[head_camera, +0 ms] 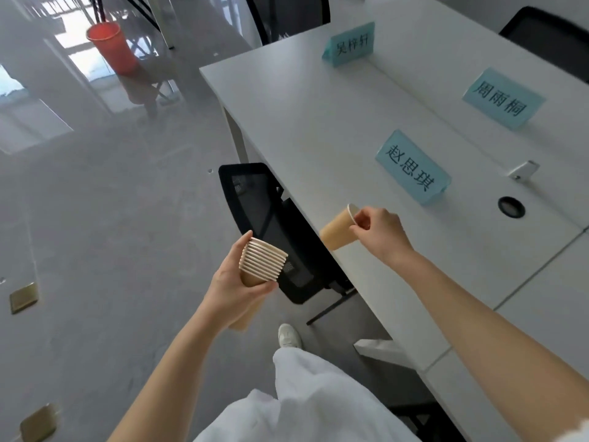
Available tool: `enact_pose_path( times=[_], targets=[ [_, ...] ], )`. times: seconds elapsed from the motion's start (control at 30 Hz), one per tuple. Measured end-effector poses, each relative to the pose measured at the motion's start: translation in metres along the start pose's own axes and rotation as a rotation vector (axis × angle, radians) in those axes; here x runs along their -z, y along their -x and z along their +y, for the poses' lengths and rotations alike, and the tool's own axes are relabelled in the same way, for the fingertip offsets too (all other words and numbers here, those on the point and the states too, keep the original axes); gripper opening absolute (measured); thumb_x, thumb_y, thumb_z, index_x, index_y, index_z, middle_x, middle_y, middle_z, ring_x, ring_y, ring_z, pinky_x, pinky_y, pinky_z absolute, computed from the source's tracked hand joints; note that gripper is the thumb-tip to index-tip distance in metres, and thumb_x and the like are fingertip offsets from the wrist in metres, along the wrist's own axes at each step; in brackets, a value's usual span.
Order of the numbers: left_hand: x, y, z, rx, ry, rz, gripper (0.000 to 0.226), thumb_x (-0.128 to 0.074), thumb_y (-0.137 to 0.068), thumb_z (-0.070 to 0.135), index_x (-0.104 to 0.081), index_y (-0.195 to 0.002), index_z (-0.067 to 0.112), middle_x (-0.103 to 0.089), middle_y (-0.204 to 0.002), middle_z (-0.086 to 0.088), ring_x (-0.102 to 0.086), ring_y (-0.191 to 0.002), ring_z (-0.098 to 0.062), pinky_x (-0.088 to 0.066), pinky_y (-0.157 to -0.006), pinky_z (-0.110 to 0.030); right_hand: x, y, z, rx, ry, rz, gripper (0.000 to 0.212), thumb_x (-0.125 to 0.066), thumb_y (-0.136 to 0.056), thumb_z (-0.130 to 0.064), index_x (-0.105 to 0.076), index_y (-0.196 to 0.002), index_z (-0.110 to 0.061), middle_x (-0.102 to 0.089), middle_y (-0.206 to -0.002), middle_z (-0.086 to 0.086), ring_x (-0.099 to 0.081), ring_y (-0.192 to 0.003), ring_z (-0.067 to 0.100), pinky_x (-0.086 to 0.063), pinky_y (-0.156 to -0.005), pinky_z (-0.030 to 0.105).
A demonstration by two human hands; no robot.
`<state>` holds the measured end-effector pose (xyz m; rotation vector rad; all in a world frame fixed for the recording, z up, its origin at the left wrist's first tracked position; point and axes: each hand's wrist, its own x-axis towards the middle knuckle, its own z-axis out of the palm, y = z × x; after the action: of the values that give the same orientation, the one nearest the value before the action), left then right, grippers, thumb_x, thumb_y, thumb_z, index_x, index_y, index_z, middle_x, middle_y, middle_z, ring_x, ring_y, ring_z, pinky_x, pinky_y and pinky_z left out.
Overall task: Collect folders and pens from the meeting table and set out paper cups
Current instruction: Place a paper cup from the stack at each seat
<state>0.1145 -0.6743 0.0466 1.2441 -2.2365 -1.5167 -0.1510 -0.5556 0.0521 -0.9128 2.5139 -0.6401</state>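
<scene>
Closest to me, my left hand [236,282] has its fingers wrapped round the stack of paper cups [262,263], rims tipped up and toward the table, held out over the floor well short of the table edge. A little further out, my right hand [379,229] pinches a single paper cup [338,229] by its rim between thumb and fingertips; the cup lies tilted on its side, mouth toward my hand, hanging right at the near edge of the white meeting table [318,129].

So I'd say I'm in the cup-setting stage: one cup is off the stack and headed for a seat. No folders or pens anywhere on the table that I can see, so that part looks done here. Next I need to turn this cup upright and set it down flat on the table, probably in front of the nearest name card [412,169], which stands just beyond my right hand.

In the way? Not much. A black mesh chair [264,218] is tucked against the table edge, just below and left of the cup, so I reach over it. Past the nearest name card sit a round cable hole [511,206] and a small white block [524,169]. Further along the table are two more name cards [503,98] [350,43], each seat with no cup in front of it. Far off on the floor, beyond the table's end, stands a red bucket [111,47].
</scene>
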Motion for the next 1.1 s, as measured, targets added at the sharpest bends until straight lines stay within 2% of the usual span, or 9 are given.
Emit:
enact_pose_path(
  times=[0.07, 0.17, 0.3, 0.47, 0.57, 0.67, 0.8, 0.93, 1.1],
  targets=[
    [0.005, -0.024, 0.006, 0.008, 0.021, -0.015, 0.095, -0.084, -0.072, 0.023, -0.027, -0.141, 0.056, -0.057, -0.118, 0.008, -0.06, -0.099, -0.009, -0.048, -0.082, -0.023, -0.005, -0.026, 0.004, -0.018, 0.216, 0.051, 0.012, -0.056, -0.089, -0.018, -0.062, -0.097, -0.012, -0.068, -0.091, 0.012, -0.063, -0.086, 0.034, -0.044, -0.066, 0.031],
    [0.013, -0.053, 0.012, 0.02, 0.029, -0.027, 0.096, -0.084, -0.071, 0.022, -0.028, -0.14, 0.057, -0.058, -0.118, 0.006, -0.061, -0.1, -0.011, -0.05, -0.084, -0.026, -0.012, -0.055, 0.011, -0.003, 0.455, 0.096, 0.006, -0.05, -0.091, -0.009, -0.056, -0.091, -0.009, -0.066, -0.088, 0.012, -0.064, -0.078, 0.034, -0.038, -0.06, 0.031],
    [0.02, -0.08, 0.014, 0.019, 0.03, -0.064, 0.096, -0.084, -0.072, 0.021, -0.027, -0.142, 0.054, -0.058, -0.118, 0.009, -0.06, -0.099, -0.008, -0.048, -0.079, -0.022, -0.025, -0.071, 0.024, 0.001, 0.603, 0.019, 0.014, -0.047, -0.089, -0.002, -0.057, -0.095, -0.009, -0.066, -0.09, 0.008, -0.066, -0.081, 0.031, -0.039, -0.06, 0.029],
    [0.032, -0.105, 0.012, 0.032, 0.017, -0.121, 0.094, -0.082, -0.074, 0.022, -0.026, -0.141, 0.055, -0.057, -0.116, 0.012, -0.061, -0.095, -0.008, -0.048, -0.071, -0.017, -0.035, -0.08, 0.03, 0.007, 0.712, -0.114, 0.015, -0.05, -0.094, -0.02, -0.058, -0.104, -0.014, -0.067, -0.103, 0.005, -0.061, -0.1, 0.025, -0.045, -0.076, 0.032],
    [0.04, -0.117, 0.009, 0.042, 0.033, -0.143, 0.094, -0.083, -0.074, 0.021, -0.027, -0.142, 0.054, -0.057, -0.117, 0.012, -0.061, -0.098, -0.01, -0.05, -0.074, -0.021, -0.036, -0.085, 0.025, -0.021, 0.714, -0.123, 0.028, -0.05, -0.093, -0.038, -0.059, -0.106, -0.014, -0.066, -0.105, 0.005, -0.058, -0.104, 0.025, -0.045, -0.083, 0.035],
    [0.051, -0.128, 0.004, 0.04, 0.043, -0.144, 0.095, -0.083, -0.073, 0.022, -0.027, -0.141, 0.055, -0.056, -0.118, 0.012, -0.06, -0.101, -0.011, -0.052, -0.08, -0.026, -0.034, -0.095, 0.004, -0.056, 0.651, -0.033, 0.033, -0.047, -0.092, -0.038, -0.061, -0.104, -0.011, -0.066, -0.103, 0.007, -0.057, -0.1, 0.028, -0.045, -0.081, 0.036],
    [0.071, -0.143, -0.005, 0.03, 0.066, -0.114, 0.095, -0.083, -0.072, 0.021, -0.027, -0.142, 0.053, -0.056, -0.119, 0.013, -0.059, -0.102, -0.009, -0.05, -0.082, -0.024, -0.038, -0.112, -0.055, -0.009, 0.423, -0.012, 0.03, -0.048, -0.093, -0.028, -0.062, -0.112, -0.01, -0.066, -0.109, 0.009, -0.055, -0.105, 0.031, -0.046, -0.085, 0.037],
    [0.105, -0.163, -0.021, 0.019, 0.063, -0.105, 0.095, -0.084, -0.072, 0.022, -0.027, -0.142, 0.053, -0.054, -0.12, 0.011, -0.057, -0.104, -0.008, -0.048, -0.083, -0.024, -0.061, -0.13, -0.139, 0.09, 0.056, -0.15, 0.025, -0.054, -0.09, -0.026, -0.067, -0.109, -0.014, -0.07, -0.107, 0.006, -0.063, -0.103, 0.025, -0.05, -0.09, 0.034],
    [0.172, -0.198, -0.047, 0.007, 0.04, -0.116, 0.095, -0.084, -0.072, 0.024, -0.026, -0.142, 0.052, -0.052, -0.121, 0.011, -0.056, -0.105, -0.007, -0.046, -0.082, -0.02, -0.105, -0.151, -0.24, 0.245, -0.143, -0.376, 0.023, -0.057, -0.093, -0.028, -0.063, -0.114, -0.021, -0.069, -0.107, -0.005, -0.063, -0.096, 0.006, -0.051, -0.085, 0.02]
  ],
)
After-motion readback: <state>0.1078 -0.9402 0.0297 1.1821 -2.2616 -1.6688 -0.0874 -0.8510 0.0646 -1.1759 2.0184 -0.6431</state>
